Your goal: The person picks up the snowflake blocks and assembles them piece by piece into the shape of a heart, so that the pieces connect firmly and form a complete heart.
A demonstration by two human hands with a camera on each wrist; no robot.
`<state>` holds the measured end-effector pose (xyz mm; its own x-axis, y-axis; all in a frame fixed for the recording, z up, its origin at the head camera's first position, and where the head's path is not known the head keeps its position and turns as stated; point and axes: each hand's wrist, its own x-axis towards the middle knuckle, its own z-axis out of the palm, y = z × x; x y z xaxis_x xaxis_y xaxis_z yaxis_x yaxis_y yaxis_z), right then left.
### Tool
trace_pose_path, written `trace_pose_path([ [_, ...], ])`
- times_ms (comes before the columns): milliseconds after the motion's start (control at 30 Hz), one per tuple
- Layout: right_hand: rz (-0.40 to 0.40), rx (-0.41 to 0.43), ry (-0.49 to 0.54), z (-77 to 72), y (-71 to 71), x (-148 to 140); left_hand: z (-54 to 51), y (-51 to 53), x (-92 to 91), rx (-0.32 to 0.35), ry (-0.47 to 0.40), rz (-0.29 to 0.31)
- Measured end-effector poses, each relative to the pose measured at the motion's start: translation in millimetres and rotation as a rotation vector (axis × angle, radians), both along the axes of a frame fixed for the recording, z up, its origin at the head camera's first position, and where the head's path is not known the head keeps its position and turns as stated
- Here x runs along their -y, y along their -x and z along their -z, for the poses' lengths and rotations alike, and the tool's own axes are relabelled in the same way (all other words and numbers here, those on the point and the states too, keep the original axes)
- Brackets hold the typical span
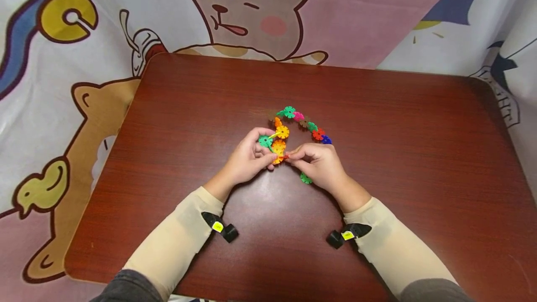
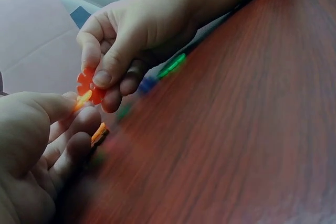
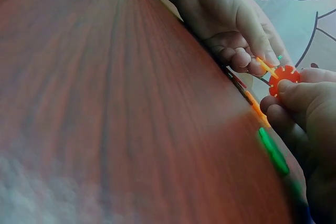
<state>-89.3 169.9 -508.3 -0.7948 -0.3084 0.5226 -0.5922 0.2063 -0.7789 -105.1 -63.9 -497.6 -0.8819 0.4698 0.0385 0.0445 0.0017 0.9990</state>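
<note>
Near the middle of the table, my left hand (image 1: 247, 158) pinches a yellow-orange notched disc (image 3: 266, 67) between thumb and fingers. Facing it, my right hand (image 1: 322, 164) pinches a red-orange notched disc (image 2: 85, 83) by its edge. The two discs meet edge to edge and look crossed; how deep the slots sit cannot be told. A green disc (image 1: 265, 140) and a yellow disc (image 1: 282, 132) lie close by the left fingers. Beyond the hands, a curved chain of linked discs includes a green disc (image 1: 289, 112), a pink one (image 1: 298, 116) and a blue one (image 1: 326, 139).
Beside the right hand's underside lies another green disc (image 1: 306, 178), partly hidden. Everything is on a brown wooden table (image 1: 168, 153) with rounded corners. A cartoon-printed cloth (image 1: 344, 8) hangs behind and to the sides.
</note>
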Motion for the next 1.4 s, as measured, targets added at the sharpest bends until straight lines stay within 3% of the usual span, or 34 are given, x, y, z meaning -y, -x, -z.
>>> trace_pose_path([
  [200,-0.005,-0.014,0.009,0.7,-3.9,1.3,0.7,1.5,2.2,-0.006,-0.023,0.047],
  [567,-0.039,-0.026,0.003,-1.5,-2.8,2.9,1.6,2.8,4.7,-0.016,-0.05,0.079],
  [967,0.006,-0.058,0.01,0.7,0.1,7.0,-0.8,3.7,5.0,-0.007,-0.036,0.081],
  [1133,0.009,-0.018,0.064,-1.4,-1.2,8.5,-1.2,4.1,6.0,0.021,-0.073,0.082],
  [1267,0.013,-0.027,0.056,-2.3,-1.5,9.3,-0.9,4.4,6.0,0.021,-0.055,0.087],
  [1400,0.026,0.022,0.08,-1.2,-2.0,10.8,-1.3,4.0,5.4,0.042,-0.042,0.073],
])
